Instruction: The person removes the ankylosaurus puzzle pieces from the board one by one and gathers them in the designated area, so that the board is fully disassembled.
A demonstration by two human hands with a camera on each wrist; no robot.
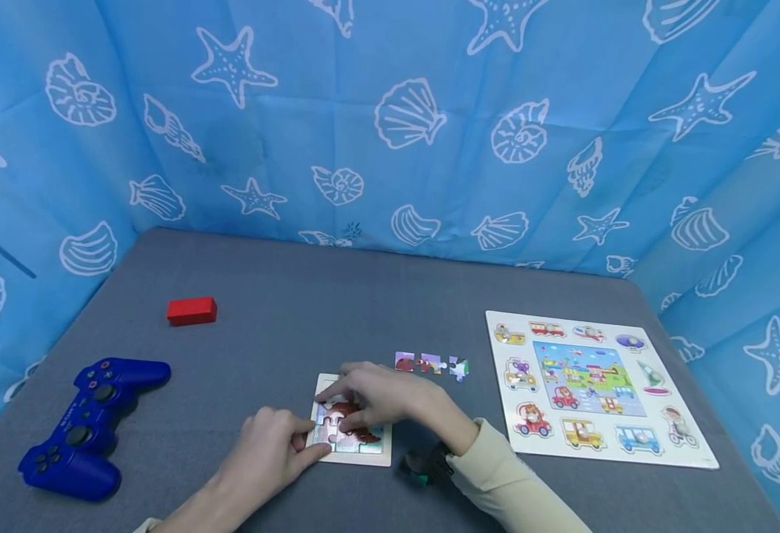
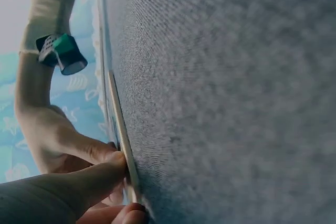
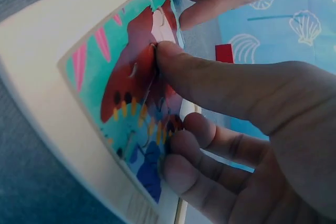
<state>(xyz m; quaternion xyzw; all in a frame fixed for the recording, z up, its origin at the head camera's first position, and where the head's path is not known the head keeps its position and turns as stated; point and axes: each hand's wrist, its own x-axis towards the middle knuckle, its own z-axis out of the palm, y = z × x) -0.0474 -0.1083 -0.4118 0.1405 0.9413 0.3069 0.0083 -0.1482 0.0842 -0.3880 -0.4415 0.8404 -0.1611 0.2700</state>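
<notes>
A small jigsaw puzzle in a pale wooden tray (image 1: 379,457) lies at the front middle of the table; its pieces show a reddish-brown figure on teal. My left hand (image 1: 266,444) grips the tray's left front corner, the thumb over the near rim. Above the puzzle, my right hand (image 1: 379,396) has its thumb and fingertips spread around a puzzle piece (image 3: 160,95) in the tray. In the right wrist view the thumb rests at a seam between pieces, and the other fingertips sit along the far side. The right hand covers part of the picture.
Loose puzzle pieces (image 1: 432,363) lie just behind the tray. A larger picture board (image 1: 504,400) with vehicle pieces is at the right. On the left are a blue game controller (image 1: 90,426) and a red block (image 1: 192,311). A blue shell-patterned curtain (image 1: 363,170) stands behind the table.
</notes>
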